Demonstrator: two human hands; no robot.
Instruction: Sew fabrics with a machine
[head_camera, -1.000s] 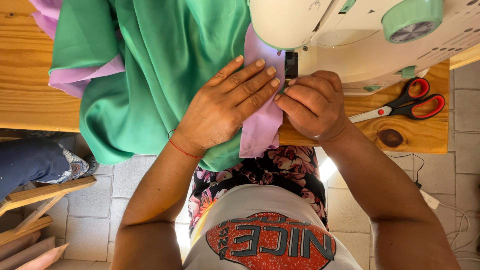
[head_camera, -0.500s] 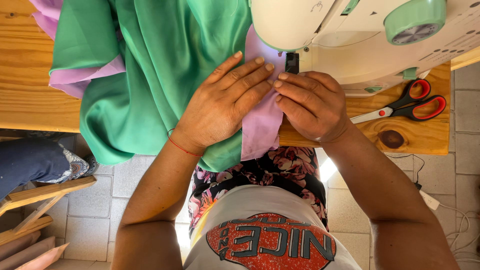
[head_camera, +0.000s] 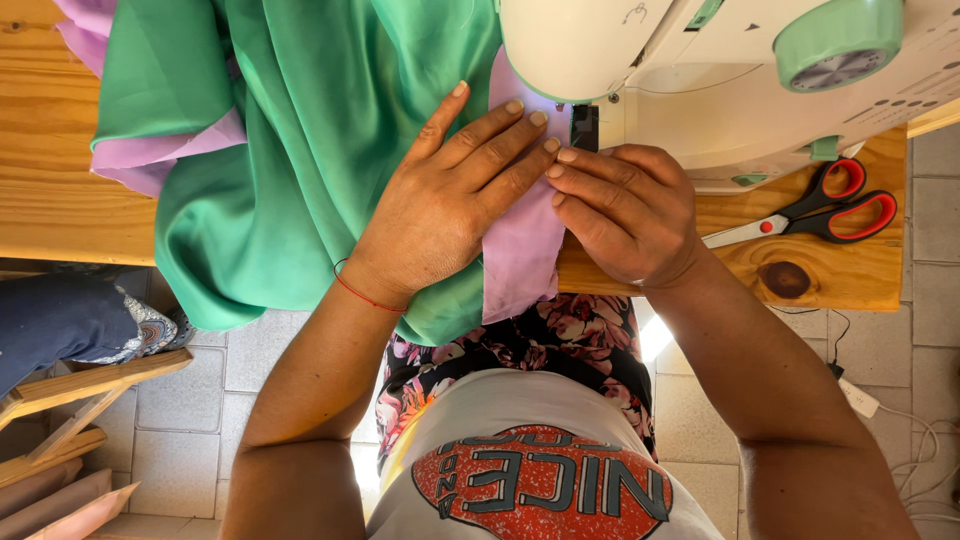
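Green cloth lies heaped over the left half of the wooden table and spills off its near edge, with a lilac strip running along its right side toward the needle area of the white sewing machine. My left hand presses flat with spread fingers where green meets lilac; my right hand lies just right of it on the lilac strip, fingers curled down, the fingertips of both hands almost touching near the dark presser part. Neither hand grips anything; both only press the fabric down. Red-handled scissors lie closed on the table to the right, near my right hand but apart from it. No container shows. The needle itself is hidden under the machine's head, whose far part is cut off, as is the cloth's far end.
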